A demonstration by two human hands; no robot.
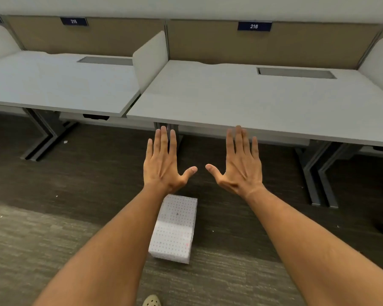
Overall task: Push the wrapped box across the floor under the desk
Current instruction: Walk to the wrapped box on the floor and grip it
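A box wrapped in white dotted paper (175, 228) lies on the dark carpet in front of the grey desk (241, 102) labelled 216. My left hand (164, 164) and my right hand (239, 164) are held out flat, palms down, fingers spread, in the air above the floor. Both hold nothing. They hover beyond the box's far end, near the desk's front edge, and do not touch the box. My left forearm covers the box's left edge.
A second grey desk (53, 85) stands to the left, split off by a white divider (150, 58). Dark metal desk legs (318, 180) stand at right, further legs (44, 138) at left. A shoe tip (152, 301) shows at the bottom.
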